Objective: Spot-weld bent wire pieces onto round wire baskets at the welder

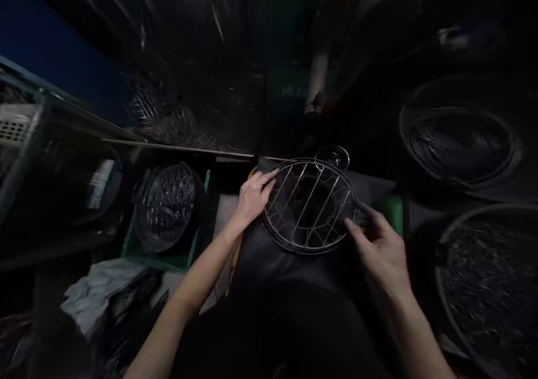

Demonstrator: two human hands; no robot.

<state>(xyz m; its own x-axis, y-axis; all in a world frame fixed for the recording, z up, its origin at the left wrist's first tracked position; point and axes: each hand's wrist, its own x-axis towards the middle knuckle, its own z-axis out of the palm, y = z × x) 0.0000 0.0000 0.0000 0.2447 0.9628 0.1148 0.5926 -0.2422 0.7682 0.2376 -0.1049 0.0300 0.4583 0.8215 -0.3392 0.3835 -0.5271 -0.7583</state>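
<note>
A round wire rack [310,202], with parallel bars across its hoop and more wirework beneath, is held in front of my body. My left hand [254,195] grips its left rim at the upper side, thumb and fingers closed on the wire. On the opposite side, my right hand [380,247] pinches the right rim between thumb and fingers. Some of the right fingers are in shadow. Just behind the rack's far edge is a small shiny wire ring [336,157]; whether the two touch, I cannot tell.
To the left, a green crate [157,262] holds several stacked round wire pieces [166,208]. Crumpled pale plastic [98,289] lies below it. On the right are a large coil or hoop stack [462,143] and a round container of small dark pieces [496,278]. The surroundings are dim.
</note>
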